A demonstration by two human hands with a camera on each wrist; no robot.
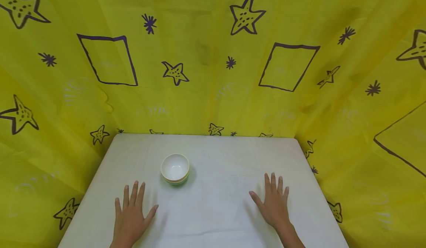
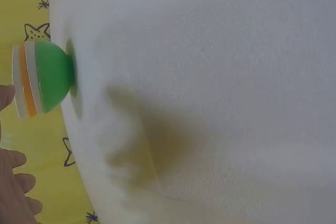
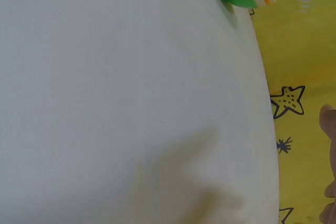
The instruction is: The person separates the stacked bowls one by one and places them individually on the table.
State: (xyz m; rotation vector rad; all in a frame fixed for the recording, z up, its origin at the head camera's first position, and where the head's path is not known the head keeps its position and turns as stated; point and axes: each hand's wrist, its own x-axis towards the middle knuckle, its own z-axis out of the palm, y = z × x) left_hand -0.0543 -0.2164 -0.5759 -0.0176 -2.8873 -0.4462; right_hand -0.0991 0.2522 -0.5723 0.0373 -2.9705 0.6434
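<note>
A small stack of nested bowls (image 1: 175, 169) stands upright on the white-covered table, left of its middle. Seen from the side in the left wrist view, the lowest bowl (image 2: 51, 77) is green, with orange and white bands above it. The topmost bowl is white inside and holds nothing visible. My left hand (image 1: 131, 220) hovers over the table in front and left of the stack, fingers straight and spread, touching nothing. Over the right part of the table hangs my right hand (image 1: 274, 207), also spread and holding nothing, well apart from the bowls.
A white cloth covers the table (image 1: 213, 200), with a faint crease near the front. Yellow curtains (image 1: 199, 103) printed with dark stars and rectangles hang behind the table and along both sides. Both hands cast shadows on the cloth.
</note>
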